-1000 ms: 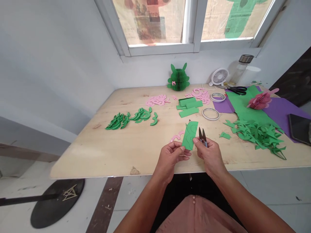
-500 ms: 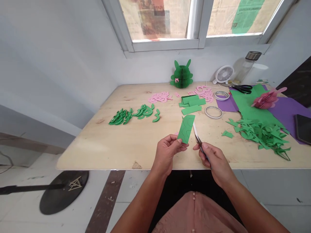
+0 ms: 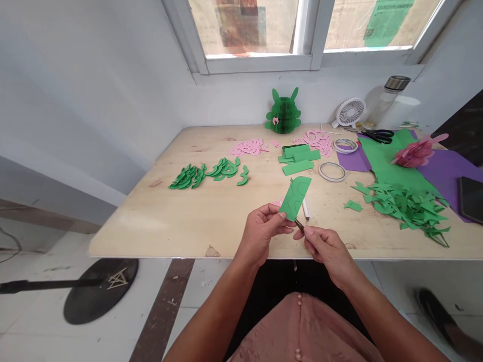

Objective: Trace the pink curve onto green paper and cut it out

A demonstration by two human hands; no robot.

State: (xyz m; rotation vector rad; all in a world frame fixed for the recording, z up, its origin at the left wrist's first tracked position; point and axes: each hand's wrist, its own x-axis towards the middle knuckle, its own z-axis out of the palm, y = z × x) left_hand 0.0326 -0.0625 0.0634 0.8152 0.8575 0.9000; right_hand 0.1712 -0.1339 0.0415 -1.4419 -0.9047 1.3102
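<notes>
My left hand (image 3: 264, 229) pinches the lower end of a green paper strip (image 3: 296, 197), which has curved outlines drawn on it and is held above the table. In my right hand (image 3: 325, 243) is a pair of scissors (image 3: 299, 226), its blades touching the strip's lower right edge; the handles are mostly hidden by my fingers. Just behind the strip a white pen (image 3: 306, 209) lies on the table. A bit of pink paper (image 3: 277, 203) shows beside my left fingers.
Cut green curved pieces (image 3: 188, 177) lie at left, pink cutouts (image 3: 249, 147) and green strips (image 3: 298, 167) behind. At right are tape rolls (image 3: 332, 172), green scraps (image 3: 411, 213), black scissors (image 3: 377, 136) and a phone (image 3: 471, 197). A green paper figure (image 3: 284, 114) stands by the wall.
The scissors have moved left and down to the strip's lower edge. The strip has tilted further right, and the white pen is now plainly visible. A foot has appeared at lower right.
</notes>
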